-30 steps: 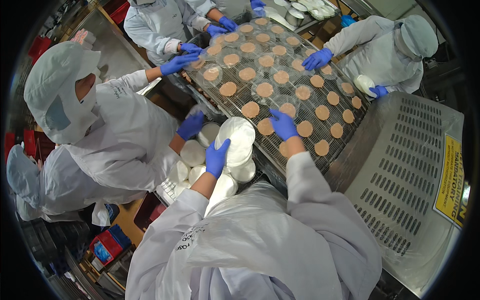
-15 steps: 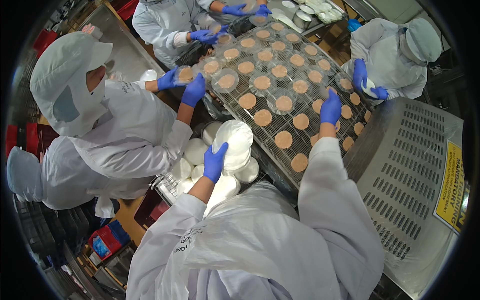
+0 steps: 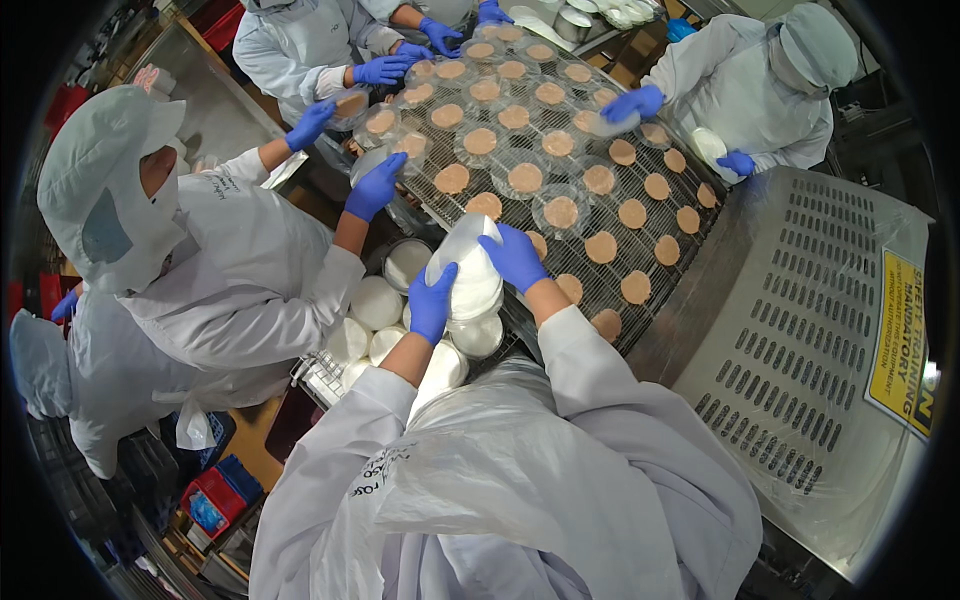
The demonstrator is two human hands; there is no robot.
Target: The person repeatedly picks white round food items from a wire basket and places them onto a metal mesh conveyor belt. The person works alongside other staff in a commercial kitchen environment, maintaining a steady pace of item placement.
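A thick stack of round white sheets (image 3: 474,285) sits in my left hand (image 3: 432,303), its blue-gloved fingers closed round the near side. My right hand (image 3: 515,258), also in a blue glove, pinches the upper right edge of the same stack. Beyond my hands lies a wire-mesh conveyor (image 3: 616,271) with rows of round pinkish-brown patties (image 3: 599,248). Clear round sheets show at many of the farther patties, while the nearer ones on the right are bare. More round white stacks (image 3: 377,303) stand below and left of my left hand.
A co-worker (image 3: 240,245) on my left holds a sheet with a patty over the conveyor's edge. Another person (image 3: 715,85) across on the right holds a white stack. More people (image 3: 305,50) work at the far left. A slotted steel cover (image 3: 790,350) stands at my right.
My right hand has come back from over the patties to the white stack in my left hand. The patties have shifted on the conveyor, and the person at right now reaches over it.
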